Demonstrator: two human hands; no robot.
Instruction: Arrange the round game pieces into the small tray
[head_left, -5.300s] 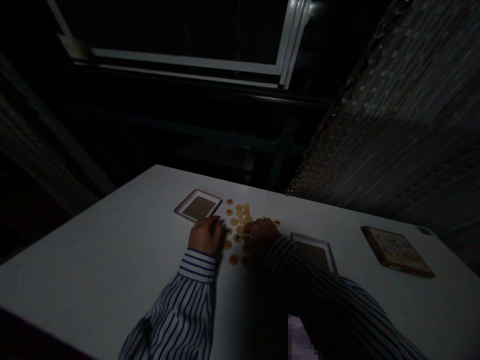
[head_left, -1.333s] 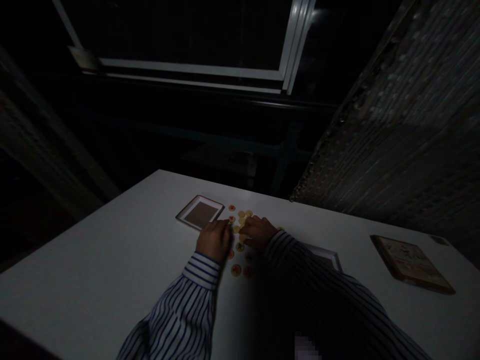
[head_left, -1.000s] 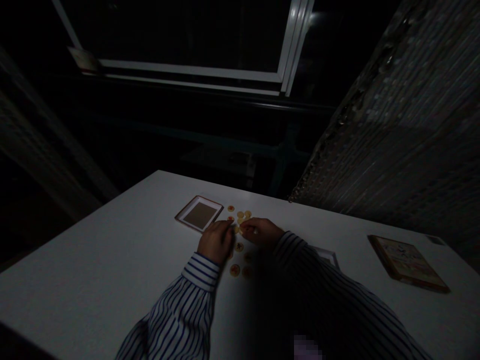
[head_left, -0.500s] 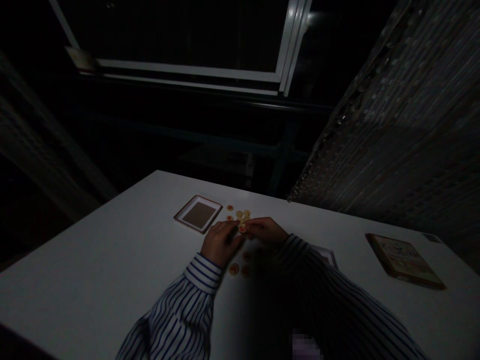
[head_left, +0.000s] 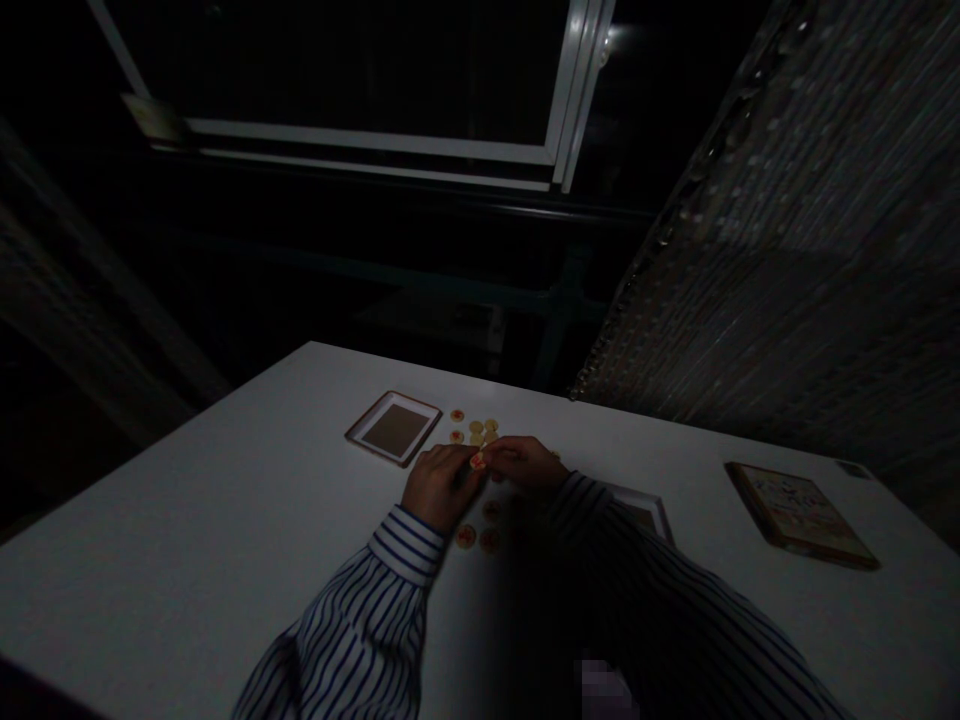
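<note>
A small round Chinese chess piece (head_left: 478, 462), cream with a red mark, is between the fingertips of my two hands above the white table (head_left: 225, 520). My left hand (head_left: 441, 485) closes on its left side with thumb and fingers. From the right, my right hand (head_left: 525, 464) pinches the same piece. Just beyond my fingers lie several pale pieces (head_left: 476, 427) in a cluster. Two red-marked pieces (head_left: 457, 415) sit to their left. Nearer me, more marked pieces (head_left: 466, 536) lie on the table, partly in the shadow of my right arm.
An open shallow tray (head_left: 394, 428) with a brown bottom stands left of the pieces. Another tray (head_left: 652, 508) is partly covered by my right forearm. At the right lies a flat box (head_left: 802, 515) with a printed top. A beaded curtain (head_left: 780, 250) hangs behind the table's right side.
The held piece has tilted slightly and shifted down and left, its red-marked face now showing more. My right hand has moved slightly left; my left hand stays nearly in place.
</note>
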